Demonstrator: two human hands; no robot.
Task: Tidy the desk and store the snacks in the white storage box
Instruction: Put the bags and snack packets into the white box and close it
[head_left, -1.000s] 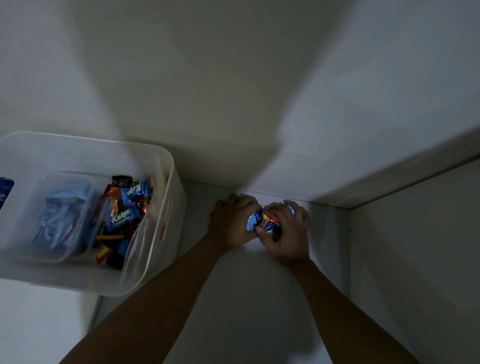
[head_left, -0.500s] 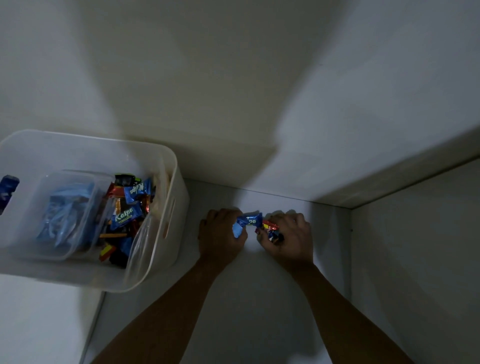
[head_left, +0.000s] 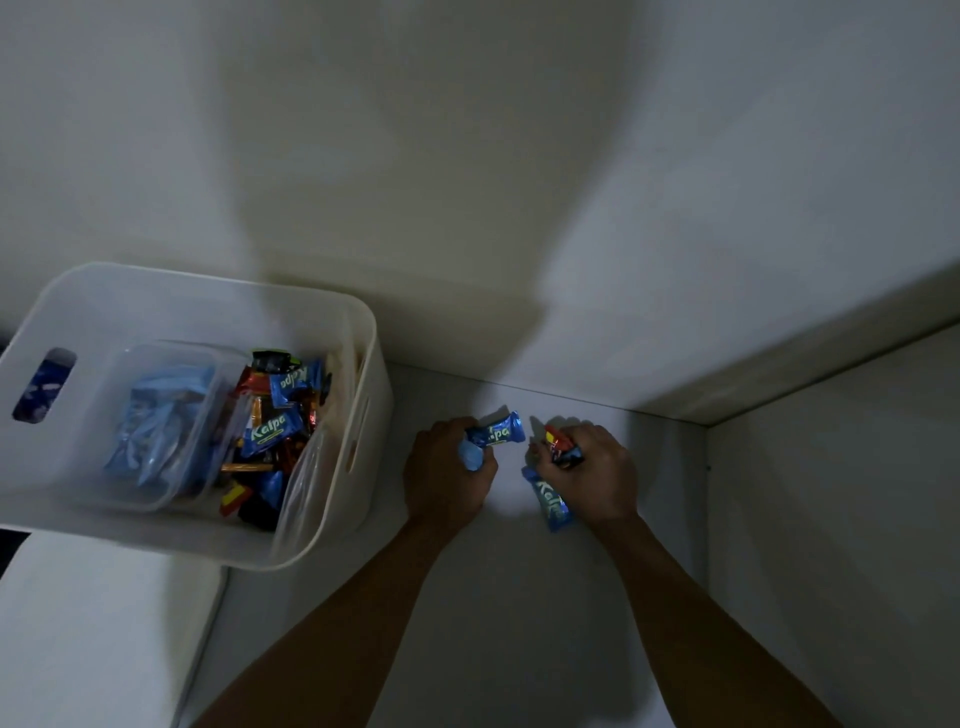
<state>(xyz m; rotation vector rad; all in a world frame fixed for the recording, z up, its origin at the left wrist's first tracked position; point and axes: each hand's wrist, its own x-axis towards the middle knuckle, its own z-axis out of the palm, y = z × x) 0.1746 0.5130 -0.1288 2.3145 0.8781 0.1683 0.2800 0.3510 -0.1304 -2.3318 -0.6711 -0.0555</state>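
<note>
Left hand (head_left: 449, 475) curls round blue snacks (head_left: 494, 434); right hand (head_left: 595, 478) curls round mixed snacks (head_left: 551, 503), both low on the desk (head_left: 519, 597), right of the box (head_left: 372, 332). Keep grips firm, lift high, release well inside.

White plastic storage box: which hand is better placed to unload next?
Probably left: the left hand, gripping blue-wrapped snacks, is nearer the white plastic storage box; the right hand, gripping multicoloured packets, lies farther.

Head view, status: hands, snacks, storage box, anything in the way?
Left hand grips blue Kalpa packs. Right hand grips red-wrapped snacks and another Kalpa pack. White storage box sits left of hands, part filled. Nothing between hands and box.
</note>
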